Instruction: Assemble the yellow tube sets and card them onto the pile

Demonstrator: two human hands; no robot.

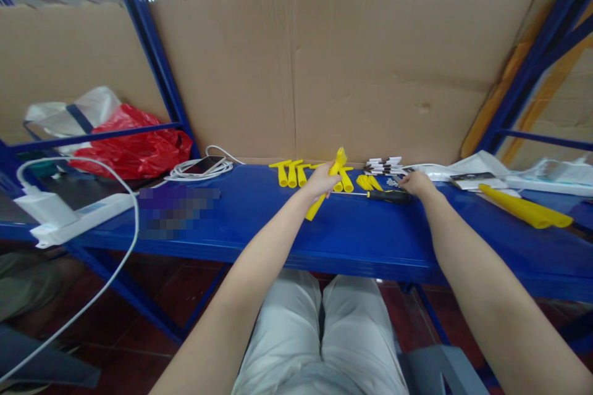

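My left hand (323, 180) is closed around a yellow plastic tube-like piece (315, 207), tilted, with its narrower end pointing up and away. Several similar yellow pieces (291, 174) stand in a row just beyond and to the left, and two more are partly behind the hand. To the right, my right hand (416, 182) has its fingers pinched together over small metal bits (393, 182), perhaps screws; what they hold is too small to make out. A screwdriver (388, 196) with a black handle lies just in front of that hand. Small flat yellow parts (369, 182) lie beside it.
White-and-black small pieces (383, 164) are stacked against the cardboard sheet (370, 68). Long yellow pieces (525, 207) lie at the right of the blue table (259, 210). A white power strip (88, 217), a coiled cable (199, 168) and a red bag (134, 142) are at the left.
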